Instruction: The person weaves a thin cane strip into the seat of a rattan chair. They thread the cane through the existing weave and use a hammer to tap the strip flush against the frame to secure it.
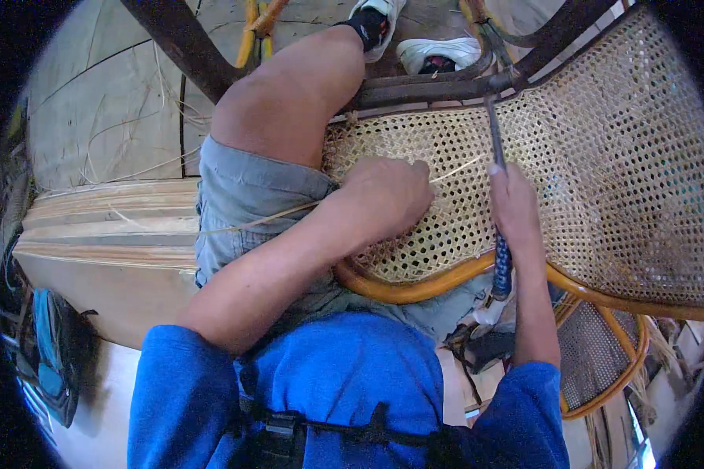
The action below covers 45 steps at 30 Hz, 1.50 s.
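The left hand (383,199) is pressing flat on the near-left cane webbing (602,156) over a loose strand (454,170), while the right hand (515,211) is gripping the awl (496,141); keep the tip working slowly, strand staying taut.

The person wears a bright blue shirt (344,375) with short sleeves and light grey-blue shorts (250,195). A black strap with a buckle (289,428) crosses the chest. The feet have white shoes (438,53) and one dark sock (365,27).
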Each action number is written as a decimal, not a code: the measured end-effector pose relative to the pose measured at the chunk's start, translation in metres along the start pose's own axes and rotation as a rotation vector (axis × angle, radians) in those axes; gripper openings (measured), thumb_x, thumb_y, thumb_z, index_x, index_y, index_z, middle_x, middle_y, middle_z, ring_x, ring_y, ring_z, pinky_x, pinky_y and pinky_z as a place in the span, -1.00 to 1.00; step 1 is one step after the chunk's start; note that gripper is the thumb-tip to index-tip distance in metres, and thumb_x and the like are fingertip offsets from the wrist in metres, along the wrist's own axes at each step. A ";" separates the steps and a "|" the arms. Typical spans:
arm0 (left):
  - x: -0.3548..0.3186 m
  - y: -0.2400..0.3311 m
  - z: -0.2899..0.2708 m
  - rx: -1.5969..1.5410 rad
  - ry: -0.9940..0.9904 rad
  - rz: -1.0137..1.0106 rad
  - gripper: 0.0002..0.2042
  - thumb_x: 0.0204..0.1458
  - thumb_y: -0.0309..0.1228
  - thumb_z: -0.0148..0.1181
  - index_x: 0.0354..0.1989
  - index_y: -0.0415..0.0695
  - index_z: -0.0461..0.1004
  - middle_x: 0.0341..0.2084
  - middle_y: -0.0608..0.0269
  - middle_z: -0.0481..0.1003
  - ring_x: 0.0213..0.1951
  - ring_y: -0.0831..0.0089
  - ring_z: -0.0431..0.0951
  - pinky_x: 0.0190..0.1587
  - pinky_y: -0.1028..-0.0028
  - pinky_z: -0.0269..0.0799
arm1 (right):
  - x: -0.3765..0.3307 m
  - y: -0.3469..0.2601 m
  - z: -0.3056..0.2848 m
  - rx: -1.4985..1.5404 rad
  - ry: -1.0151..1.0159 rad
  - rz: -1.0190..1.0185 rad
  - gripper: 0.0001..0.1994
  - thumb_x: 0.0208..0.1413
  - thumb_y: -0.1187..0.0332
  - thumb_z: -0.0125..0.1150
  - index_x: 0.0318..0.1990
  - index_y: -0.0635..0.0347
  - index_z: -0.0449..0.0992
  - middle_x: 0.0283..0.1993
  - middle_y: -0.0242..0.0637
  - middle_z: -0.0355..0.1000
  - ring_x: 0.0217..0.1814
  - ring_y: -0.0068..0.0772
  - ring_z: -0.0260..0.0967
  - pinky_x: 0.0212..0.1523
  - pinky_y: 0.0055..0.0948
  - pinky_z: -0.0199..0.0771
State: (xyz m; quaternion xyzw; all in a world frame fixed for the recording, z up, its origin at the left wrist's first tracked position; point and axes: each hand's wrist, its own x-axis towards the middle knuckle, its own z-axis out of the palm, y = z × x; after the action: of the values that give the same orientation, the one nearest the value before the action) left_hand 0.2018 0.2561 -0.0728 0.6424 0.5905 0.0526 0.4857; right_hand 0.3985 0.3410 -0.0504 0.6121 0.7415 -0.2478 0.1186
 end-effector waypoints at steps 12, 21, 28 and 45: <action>0.005 -0.002 -0.007 0.017 -0.037 -0.010 -0.67 0.03 -0.20 -0.13 -0.47 -0.17 0.50 -0.51 -0.02 0.51 -0.39 0.07 0.54 -0.34 0.14 0.46 | 0.006 0.009 0.002 -0.027 -0.052 0.004 -0.62 0.17 0.13 -0.16 -0.50 0.31 0.29 -0.61 -0.10 0.24 -0.54 -0.17 0.23 -0.44 -0.24 0.22; 0.009 -0.003 -0.005 0.118 -0.037 -0.021 -0.78 -0.07 -0.34 -0.05 -0.44 -0.19 0.50 -0.51 -0.02 0.52 -0.41 0.11 0.56 -0.41 0.19 0.48 | 0.006 0.010 0.003 -0.045 -0.004 -0.047 -0.62 0.17 0.13 -0.14 -0.51 0.28 0.29 -0.64 -0.22 0.23 -0.60 -0.34 0.21 -0.51 -0.31 0.21; 0.006 -0.007 0.004 0.112 0.096 0.007 -0.79 -0.08 -0.36 -0.02 -0.38 -0.22 0.46 -0.53 -0.02 0.51 -0.46 0.12 0.55 -0.44 0.19 0.48 | 0.010 0.010 0.003 0.008 -0.108 -0.022 -0.66 0.17 0.14 -0.14 -0.47 0.24 0.29 -0.67 -0.29 0.21 -0.64 -0.40 0.18 -0.56 -0.37 0.22; 0.003 -0.005 -0.001 0.137 -0.129 0.054 -0.78 -0.09 -0.36 -0.01 -0.38 -0.19 0.53 -0.43 -0.06 0.52 -0.32 0.11 0.55 -0.31 0.17 0.46 | -0.001 -0.013 -0.006 0.091 -0.165 0.101 -0.64 0.16 0.12 -0.15 -0.44 0.29 0.30 -0.60 -0.11 0.28 -0.56 -0.19 0.29 -0.49 -0.25 0.27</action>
State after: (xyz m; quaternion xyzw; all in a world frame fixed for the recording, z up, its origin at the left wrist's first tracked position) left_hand 0.1983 0.2581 -0.0774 0.6917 0.5428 -0.0162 0.4761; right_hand 0.3871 0.3418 -0.0416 0.6309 0.6855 -0.3244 0.1637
